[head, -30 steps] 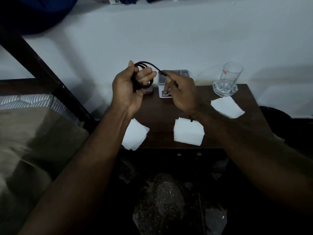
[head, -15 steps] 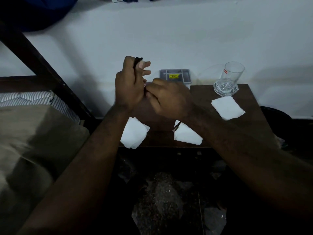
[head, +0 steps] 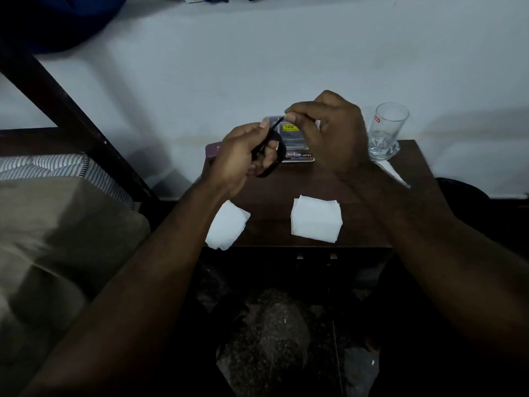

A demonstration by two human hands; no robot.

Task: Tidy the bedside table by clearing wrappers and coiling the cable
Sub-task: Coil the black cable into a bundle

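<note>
My left hand (head: 242,156) is closed around a small coil of black cable (head: 279,159), held above the back of the dark wooden bedside table (head: 369,224). My right hand (head: 329,130) pinches the cable's free end between thumb and finger, a little up and to the right of the coil. Two white wrappers lie near the table's front edge: one (head: 226,224) overhanging the left corner, one (head: 316,219) in the middle. A third white wrapper (head: 393,173) peeks out behind my right wrist.
An empty drinking glass (head: 386,133) stands at the back right of the table. A small grey box (head: 292,141) with a yellow label sits against the white wall (head: 257,67) behind my hands. A bed (head: 57,224) with a dark frame is to the left.
My right hand has lifted up and to the right, drawing the cable's end out from the coil. My left hand has dropped slightly with the coil.
</note>
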